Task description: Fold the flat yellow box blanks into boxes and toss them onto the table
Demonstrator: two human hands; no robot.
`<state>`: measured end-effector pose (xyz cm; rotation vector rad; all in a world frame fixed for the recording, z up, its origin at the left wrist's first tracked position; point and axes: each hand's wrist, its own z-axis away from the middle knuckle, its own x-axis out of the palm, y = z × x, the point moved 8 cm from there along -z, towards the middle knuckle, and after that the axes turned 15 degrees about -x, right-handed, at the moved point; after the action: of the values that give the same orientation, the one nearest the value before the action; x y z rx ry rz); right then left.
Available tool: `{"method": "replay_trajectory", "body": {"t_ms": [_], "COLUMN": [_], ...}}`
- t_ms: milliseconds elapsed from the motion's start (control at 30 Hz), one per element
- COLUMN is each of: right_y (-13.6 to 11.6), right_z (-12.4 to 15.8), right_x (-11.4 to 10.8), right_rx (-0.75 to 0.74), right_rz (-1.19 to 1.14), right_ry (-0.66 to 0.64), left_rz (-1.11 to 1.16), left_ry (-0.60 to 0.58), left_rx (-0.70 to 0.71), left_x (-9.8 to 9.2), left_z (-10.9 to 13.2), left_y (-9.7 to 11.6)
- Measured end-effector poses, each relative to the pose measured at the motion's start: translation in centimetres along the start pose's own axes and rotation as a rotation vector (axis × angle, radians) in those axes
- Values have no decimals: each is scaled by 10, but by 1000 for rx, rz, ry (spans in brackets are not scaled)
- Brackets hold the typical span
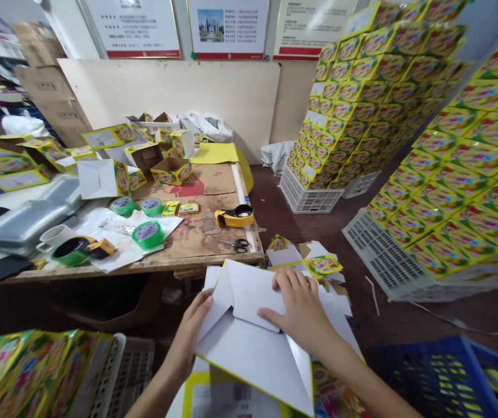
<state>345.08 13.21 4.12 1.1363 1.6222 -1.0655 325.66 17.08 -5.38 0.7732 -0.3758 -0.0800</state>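
In front of me is a small cardboard box (253, 357) with its white flaps folded inward and interlocking, and a yellow-edged colourful print on its outside. My left hand (190, 334) grips the box's left side, thumb near the upper edge. Its other fingers are partly hidden. My right hand (299, 305) lies on the far white flap (251, 290) with thumb and fingers spread, touching it. Under and behind the box are more white and printed flat box pieces (325, 266).
A workbench (188, 244) holds tape rolls (147, 232), scissors (235, 244), a tape dispenser (234, 216) and a mug (55, 238). Tall stacks of printed boxes (371, 93) stand at right on white crates (310, 194). A blue crate (432, 371) is lower right; flattened boxes (26, 371) lower left.
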Motion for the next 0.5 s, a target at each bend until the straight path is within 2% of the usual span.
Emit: {"method": "replay_trajectory", "body": {"t_ms": [200,367,500], "right_y": [1,13,19], "right_z": [1,5,12], "right_x": [7,8,8], "right_rx": [61,28,22], "right_rz": [175,-213,-275], "right_ry": [-87,7,42], "left_rz": [100,184,196], "left_ry": [-38,-40,1], "left_rx": [-47,-56,-100], "left_x": [9,2,3], "left_z": [5,0,1], "left_y": [-3,-4,-3]}}
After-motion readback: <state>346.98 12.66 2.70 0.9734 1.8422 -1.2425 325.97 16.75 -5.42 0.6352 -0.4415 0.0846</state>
